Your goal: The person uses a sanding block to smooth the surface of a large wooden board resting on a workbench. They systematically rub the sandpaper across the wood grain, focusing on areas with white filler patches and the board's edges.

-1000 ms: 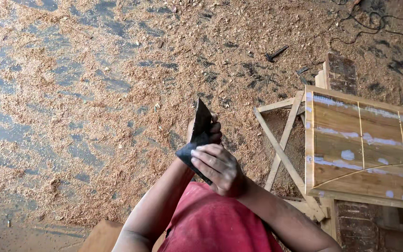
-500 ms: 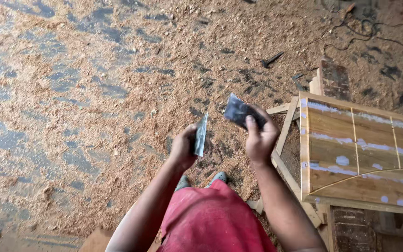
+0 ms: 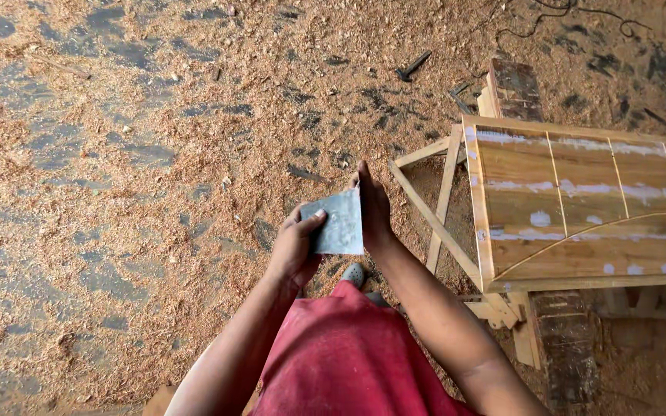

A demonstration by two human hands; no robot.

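both hands up in front of the chest over the floor, holding one grey sheet of sandpaper (image 3: 338,223) between them; left hand (image 3: 296,248) closed on the sheet's left edge, thumb on the front face near the upper left corner, fingers hidden behind it; right hand (image 3: 374,206) against the sheet's right edge, fingers straight and pointing up away from the body, palm side pressed to the paper so how much it grips cannot be told; sheet is roughly rectangular, held nearly flat toward the camera, pale grey side showing, slightly tilted; person wears a red shirt (image 3: 348,358), forearms bare; tip of a grey shoe (image 3: 353,273) shows just below the sheet; floor (image 3: 117,154) covered in wood shavings and sawdust with darker bare patches; to the right a wooden panel (image 3: 580,208) lies flat on a bench (image 3: 564,339), planks with thin seams, a curved line across it and white filler patches and streaks; light wooden frame (image 3: 437,208) of thin slats leans at the panel's left side, near the right hand but apart; a hammer (image 3: 413,66) lies on the shavings farther off, well apart from the hands; dark cable (image 3: 549,15) runs along the top edge of view
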